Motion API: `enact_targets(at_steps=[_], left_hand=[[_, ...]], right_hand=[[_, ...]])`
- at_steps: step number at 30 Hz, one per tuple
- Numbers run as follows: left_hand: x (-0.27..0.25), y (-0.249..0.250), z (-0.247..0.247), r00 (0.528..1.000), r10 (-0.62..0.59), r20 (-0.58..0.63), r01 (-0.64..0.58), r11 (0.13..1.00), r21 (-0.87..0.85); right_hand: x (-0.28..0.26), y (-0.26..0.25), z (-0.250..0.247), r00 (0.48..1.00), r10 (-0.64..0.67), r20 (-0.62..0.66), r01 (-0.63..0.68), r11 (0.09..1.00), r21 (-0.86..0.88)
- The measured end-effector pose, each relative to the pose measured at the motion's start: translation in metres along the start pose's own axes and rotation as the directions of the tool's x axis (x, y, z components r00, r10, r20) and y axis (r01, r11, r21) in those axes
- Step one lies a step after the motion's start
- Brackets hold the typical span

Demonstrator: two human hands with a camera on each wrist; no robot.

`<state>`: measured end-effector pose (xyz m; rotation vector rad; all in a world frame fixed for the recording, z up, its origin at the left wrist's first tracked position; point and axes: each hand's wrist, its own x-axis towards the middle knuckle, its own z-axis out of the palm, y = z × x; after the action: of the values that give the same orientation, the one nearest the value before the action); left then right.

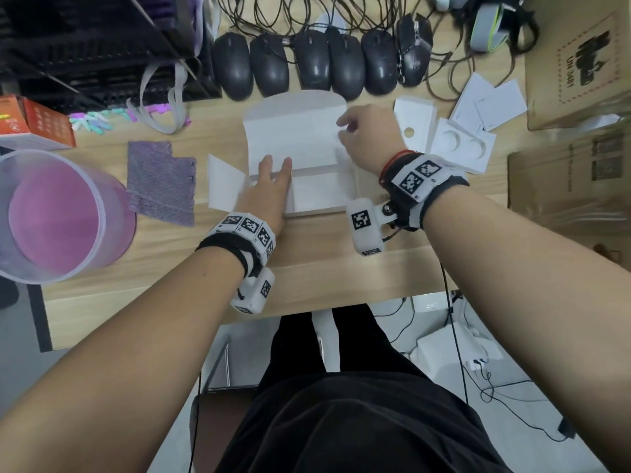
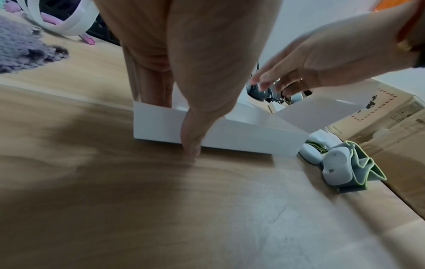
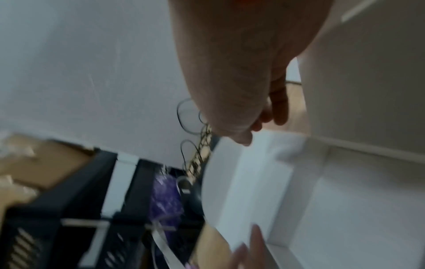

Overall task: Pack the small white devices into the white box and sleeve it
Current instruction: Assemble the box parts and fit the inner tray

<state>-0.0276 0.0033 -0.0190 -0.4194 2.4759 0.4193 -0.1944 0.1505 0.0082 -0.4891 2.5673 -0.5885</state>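
Observation:
The white box [image 1: 321, 196] lies open mid-desk, its big lid [image 1: 293, 131] folded back toward the mice. My left hand [image 1: 276, 165] reaches in at the left front with straight fingers laid across the inside. In the left wrist view its thumb [image 2: 190, 145] stands against the outside of the front wall [image 2: 241, 138]. My right hand [image 1: 355, 128] pinches the lid's right edge; the blurred right wrist view shows the thumb tip [image 3: 243, 140] at that white flap [image 3: 264, 163]. White devices with a grey-green strap [image 2: 333, 163] lie off to the right. What lies inside the box is hidden.
A white insert with round cut-outs [image 1: 461, 145], a white block [image 1: 413, 124] and white cards [image 1: 485, 104] lie right of the box. Black mice [image 1: 307, 63] and cables line the back. Purple cloth [image 1: 160, 182], pink tub [image 1: 58, 216] left; cardboard boxes [image 1: 577, 80] right.

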Motion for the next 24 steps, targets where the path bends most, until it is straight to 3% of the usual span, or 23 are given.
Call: enact_targets(at_steps=[3,6,8,11,20,24], left_hand=[[0.002,0.004,-0.005,0.999,-0.017,0.040,0.018,1.000,-0.011],[0.000,0.008,-0.009,0.997,-0.030,0.067,0.032,0.999,-0.024],[0.000,0.007,-0.008,0.997,-0.027,0.068,0.029,0.999,-0.034],[0.001,0.006,-0.005,0.997,-0.026,0.067,0.029,0.998,-0.047],[0.005,0.002,0.001,0.999,-0.024,0.039,0.025,0.999,-0.033],[0.002,0.003,-0.001,0.999,-0.023,0.034,0.024,1.000,-0.017]], right_hand=[[0.007,0.021,-0.033,0.967,0.150,-0.204,-0.135,0.987,0.085],[0.015,0.058,-0.037,0.932,0.337,-0.130,-0.341,0.940,-0.008],[0.015,0.071,-0.029,0.916,0.399,-0.038,-0.400,0.913,-0.079],[0.018,0.076,-0.019,0.916,0.400,0.034,-0.392,0.910,-0.132],[0.019,0.073,-0.020,0.932,0.352,0.090,-0.329,0.922,-0.203],[0.013,0.059,-0.028,0.951,0.310,0.008,-0.304,0.938,-0.163]])
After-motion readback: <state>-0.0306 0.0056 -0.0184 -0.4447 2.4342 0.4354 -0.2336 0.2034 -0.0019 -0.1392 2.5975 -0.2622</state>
